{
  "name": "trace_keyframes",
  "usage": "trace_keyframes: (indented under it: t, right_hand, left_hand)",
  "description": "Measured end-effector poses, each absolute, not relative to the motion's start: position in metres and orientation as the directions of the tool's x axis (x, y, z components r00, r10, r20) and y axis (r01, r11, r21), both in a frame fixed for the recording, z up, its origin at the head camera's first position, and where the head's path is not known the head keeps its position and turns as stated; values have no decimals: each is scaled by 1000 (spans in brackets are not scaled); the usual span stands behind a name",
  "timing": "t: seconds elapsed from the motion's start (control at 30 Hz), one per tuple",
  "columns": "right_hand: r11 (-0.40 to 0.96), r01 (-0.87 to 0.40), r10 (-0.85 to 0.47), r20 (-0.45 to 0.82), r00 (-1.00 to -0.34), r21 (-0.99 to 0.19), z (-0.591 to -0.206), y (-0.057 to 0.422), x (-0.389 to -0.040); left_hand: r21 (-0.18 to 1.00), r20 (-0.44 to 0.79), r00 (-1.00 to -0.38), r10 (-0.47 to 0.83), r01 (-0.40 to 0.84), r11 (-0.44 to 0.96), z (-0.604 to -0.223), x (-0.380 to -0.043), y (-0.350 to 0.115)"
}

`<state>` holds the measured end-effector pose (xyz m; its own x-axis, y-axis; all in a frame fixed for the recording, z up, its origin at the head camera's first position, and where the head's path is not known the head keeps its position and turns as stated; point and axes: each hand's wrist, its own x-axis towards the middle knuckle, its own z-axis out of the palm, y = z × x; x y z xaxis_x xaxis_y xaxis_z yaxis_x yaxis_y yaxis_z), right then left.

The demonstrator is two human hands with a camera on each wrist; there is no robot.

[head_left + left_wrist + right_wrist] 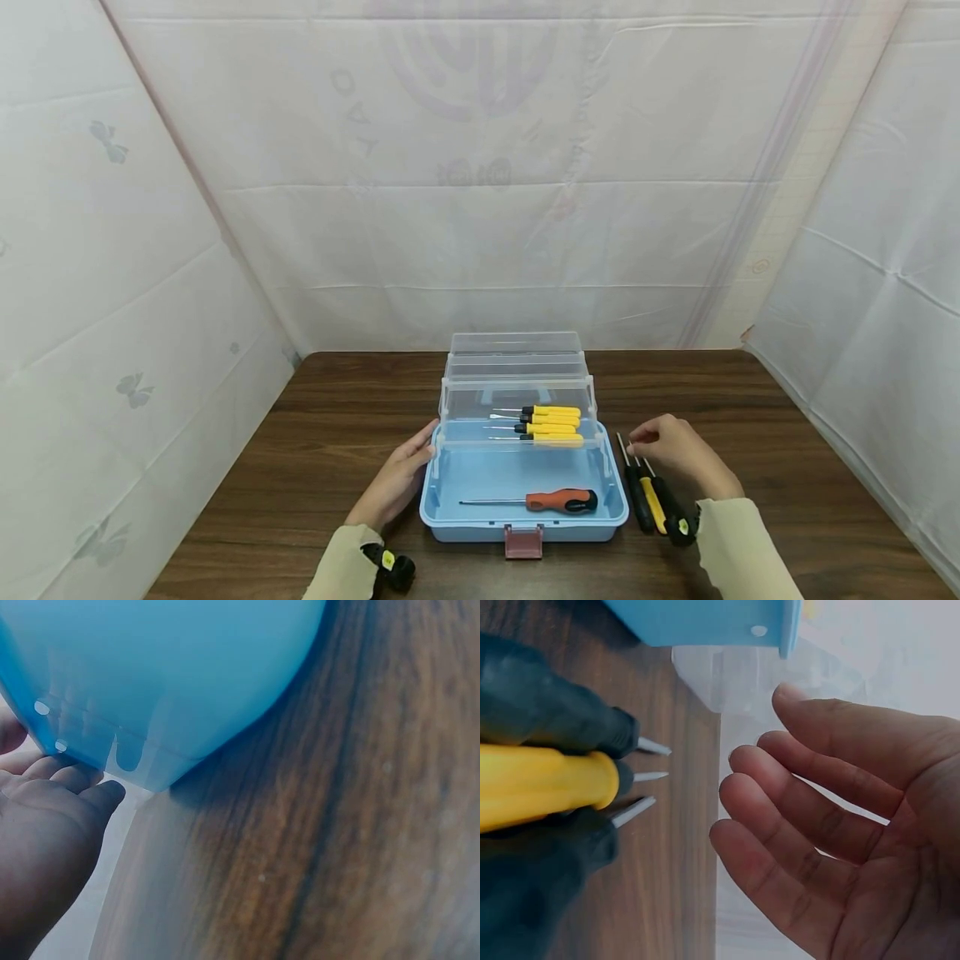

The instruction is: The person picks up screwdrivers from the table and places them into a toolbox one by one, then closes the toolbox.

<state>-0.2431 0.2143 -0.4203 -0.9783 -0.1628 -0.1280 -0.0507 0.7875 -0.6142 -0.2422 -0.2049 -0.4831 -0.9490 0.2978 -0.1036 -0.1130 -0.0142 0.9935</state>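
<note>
A light blue toolbox (487, 471) with its clear lid (516, 367) raised stands on the table. My left hand (401, 479) rests against its left side, fingers fairly straight along the wall (187, 675). Inside the box lies a screwdriver with an orange and black handle (558, 500). Several small yellow and black screwdrivers (551, 429) lie in a row at the back, behind clear plastic. To the box's right, my right hand (678, 450) hovers near the shaft tips of two black screwdrivers (555, 697) and a yellow screwdriver (547, 784). Its fingers (761, 855) are loosely bent, holding nothing.
The dark wood table (337, 417) extends to both sides of the toolbox. A pink latch (522, 542) hangs at the box front. White printed sheets (480, 208) enclose the table at the back and sides. Each wrist carries a small black camera (401, 573).
</note>
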Motion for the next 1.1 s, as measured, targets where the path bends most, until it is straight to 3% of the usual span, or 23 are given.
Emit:
trace_keyframes:
  t: [1.1]
  right_hand:
    - [814, 20, -106, -182, -978, -580, -453, 226, -242]
  left_hand:
    - [994, -102, -952, 290, -109, -7, -484, -243, -204]
